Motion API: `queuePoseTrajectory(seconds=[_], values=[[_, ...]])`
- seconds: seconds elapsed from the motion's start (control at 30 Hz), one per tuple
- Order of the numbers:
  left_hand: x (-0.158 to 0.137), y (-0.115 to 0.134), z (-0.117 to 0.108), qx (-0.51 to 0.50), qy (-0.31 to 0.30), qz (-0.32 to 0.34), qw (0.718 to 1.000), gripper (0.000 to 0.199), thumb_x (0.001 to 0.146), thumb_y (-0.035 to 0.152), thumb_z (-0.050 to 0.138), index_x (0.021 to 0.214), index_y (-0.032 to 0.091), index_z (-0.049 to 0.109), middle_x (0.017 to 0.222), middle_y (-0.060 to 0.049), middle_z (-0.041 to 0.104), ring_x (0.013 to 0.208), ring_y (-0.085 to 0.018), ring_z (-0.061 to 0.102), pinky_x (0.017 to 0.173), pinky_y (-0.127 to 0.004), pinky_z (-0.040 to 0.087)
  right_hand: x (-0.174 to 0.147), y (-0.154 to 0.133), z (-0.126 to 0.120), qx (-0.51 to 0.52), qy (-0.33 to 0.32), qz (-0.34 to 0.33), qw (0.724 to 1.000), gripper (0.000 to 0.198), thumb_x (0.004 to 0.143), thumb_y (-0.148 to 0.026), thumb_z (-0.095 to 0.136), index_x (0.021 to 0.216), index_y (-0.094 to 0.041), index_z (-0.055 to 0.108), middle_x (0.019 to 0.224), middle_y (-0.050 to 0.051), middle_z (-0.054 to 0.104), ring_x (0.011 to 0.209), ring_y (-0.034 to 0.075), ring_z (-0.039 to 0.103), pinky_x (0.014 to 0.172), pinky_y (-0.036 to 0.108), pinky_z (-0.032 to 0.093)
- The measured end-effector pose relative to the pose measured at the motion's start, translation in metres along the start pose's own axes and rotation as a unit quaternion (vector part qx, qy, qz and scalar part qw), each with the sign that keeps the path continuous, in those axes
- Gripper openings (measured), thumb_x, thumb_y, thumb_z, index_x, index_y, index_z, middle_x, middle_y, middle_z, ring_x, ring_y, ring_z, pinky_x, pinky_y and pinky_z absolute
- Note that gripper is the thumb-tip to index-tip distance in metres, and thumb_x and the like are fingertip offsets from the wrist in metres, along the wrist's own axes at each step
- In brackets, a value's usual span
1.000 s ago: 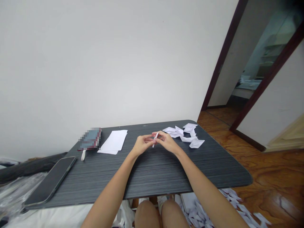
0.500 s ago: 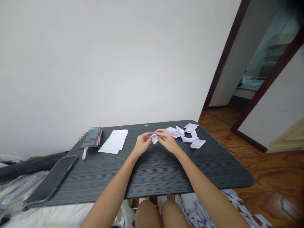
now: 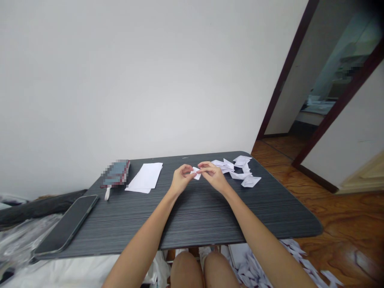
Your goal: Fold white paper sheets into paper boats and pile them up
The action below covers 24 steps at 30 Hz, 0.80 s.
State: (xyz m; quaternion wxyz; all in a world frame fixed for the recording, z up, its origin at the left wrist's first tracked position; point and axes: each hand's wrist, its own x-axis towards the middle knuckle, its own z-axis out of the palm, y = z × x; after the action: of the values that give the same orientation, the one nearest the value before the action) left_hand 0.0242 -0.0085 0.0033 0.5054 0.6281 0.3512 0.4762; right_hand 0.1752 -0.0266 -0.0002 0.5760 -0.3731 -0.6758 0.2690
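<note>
Between my two hands, above the middle of the dark table [image 3: 198,216], is a small folded piece of white paper [image 3: 196,175]. My left hand [image 3: 181,179] pinches its left side between thumb and fingers. On the opposite side, my right hand [image 3: 212,175] grips the paper with its thumb and fingertips. Part of the paper's edges is hidden behind the fingers. Several folded white paper pieces [image 3: 251,182] lie just right of my right hand. To the left of my hands rests a stack of flat white paper sheets [image 3: 145,178].
A phone [image 3: 66,224] lies along the table's left edge. Behind it is a blurred-out booklet-like item [image 3: 117,173] with a white tab. Many folded papers [image 3: 255,268] are heaped below the table at right. A white wall [image 3: 180,80] borders the table's far side.
The paper has turned and now shows a flatter, squarer face. My fingers have shifted from its top edge, where they nearly met, to its two sides, a little farther apart.
</note>
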Motion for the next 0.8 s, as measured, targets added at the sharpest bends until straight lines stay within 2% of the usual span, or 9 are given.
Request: queuePoseTrajectory(seconds=[0.1, 0.17, 0.27, 0.37, 0.43, 0.57, 0.8], values=[[-0.002, 0.001, 0.0, 0.047, -0.007, 0.027, 0.998, 0.04, 0.061, 0.031, 0.065, 0.093, 0.015, 0.046, 0.078, -0.003, 0.062, 0.058, -0.012, 0.06, 0.054, -0.019, 0.045, 0.0, 0.004, 0.0, -0.006, -0.001, 0.066, 0.998, 0.02, 0.068, -0.026, 0.057, 0.085, -0.018, 0.064, 0.085, 0.006, 0.057, 0.071, 0.013, 0.053, 0.065, 0.028, 0.045], [-0.003, -0.001, 0.0, 0.08, -0.006, 0.034, 0.996, 0.042, 0.063, 0.033, 0.063, 0.097, 0.016, 0.045, 0.081, -0.004, 0.062, 0.06, -0.013, 0.061, 0.055, -0.02, 0.045, 0.0, 0.006, 0.0, -0.014, -0.011, 0.082, 0.996, 0.018, 0.066, -0.029, 0.059, 0.078, -0.016, 0.064, 0.075, 0.005, 0.058, 0.065, 0.013, 0.052, 0.061, 0.027, 0.044], [-0.002, -0.005, 0.0, 0.112, -0.013, 0.018, 0.993, 0.038, 0.061, 0.035, 0.064, 0.089, 0.013, 0.053, 0.079, -0.006, 0.064, 0.066, -0.016, 0.062, 0.06, -0.024, 0.048, 0.0, 0.006, 0.001, 0.018, -0.005, 0.079, 0.997, 0.016, 0.065, -0.031, 0.06, 0.066, -0.015, 0.063, 0.068, 0.004, 0.057, 0.065, 0.014, 0.053, 0.061, 0.027, 0.044], [-0.002, -0.008, 0.002, 0.08, -0.086, -0.036, 0.992, 0.034, 0.062, 0.037, 0.063, 0.079, 0.008, 0.058, 0.071, -0.009, 0.065, 0.068, -0.02, 0.063, 0.062, -0.028, 0.05, 0.0, 0.003, 0.003, 0.055, 0.005, 0.094, 0.994, 0.018, 0.063, -0.033, 0.061, 0.063, -0.015, 0.062, 0.066, 0.003, 0.056, 0.062, 0.013, 0.053, 0.058, 0.026, 0.043], [-0.003, -0.008, 0.004, 0.062, -0.114, -0.058, 0.99, 0.033, 0.064, 0.038, 0.061, 0.075, 0.007, 0.059, 0.065, -0.009, 0.065, 0.062, -0.02, 0.063, 0.059, -0.029, 0.05, 0.0, 0.0, 0.004, 0.065, 0.005, 0.114, 0.991, 0.021, 0.062, -0.035, 0.061, 0.064, -0.015, 0.062, 0.063, 0.002, 0.055, 0.059, 0.012, 0.051, 0.053, 0.024, 0.042], [-0.007, -0.005, 0.007, 0.092, -0.126, -0.043, 0.987, 0.03, 0.066, 0.038, 0.059, 0.067, 0.008, 0.058, 0.06, -0.008, 0.065, 0.056, -0.018, 0.063, 0.054, -0.025, 0.049, -0.001, -0.004, 0.005, 0.056, 0.002, 0.139, 0.989, 0.023, 0.062, -0.037, 0.06, 0.066, -0.014, 0.062, 0.059, 0.001, 0.053, 0.051, 0.009, 0.047, 0.042, 0.021, 0.037], [-0.009, -0.004, 0.007, 0.091, -0.15, -0.016, 0.984, 0.029, 0.069, 0.037, 0.056, 0.073, 0.008, 0.056, 0.063, -0.009, 0.065, 0.056, -0.017, 0.063, 0.057, -0.024, 0.048, -0.001, -0.001, 0.004, 0.063, 0.026, 0.14, 0.988, 0.021, 0.063, -0.035, 0.06, 0.062, -0.015, 0.061, 0.056, -0.001, 0.046, 0.042, 0.005, 0.035, 0.032, 0.017, 0.023]])
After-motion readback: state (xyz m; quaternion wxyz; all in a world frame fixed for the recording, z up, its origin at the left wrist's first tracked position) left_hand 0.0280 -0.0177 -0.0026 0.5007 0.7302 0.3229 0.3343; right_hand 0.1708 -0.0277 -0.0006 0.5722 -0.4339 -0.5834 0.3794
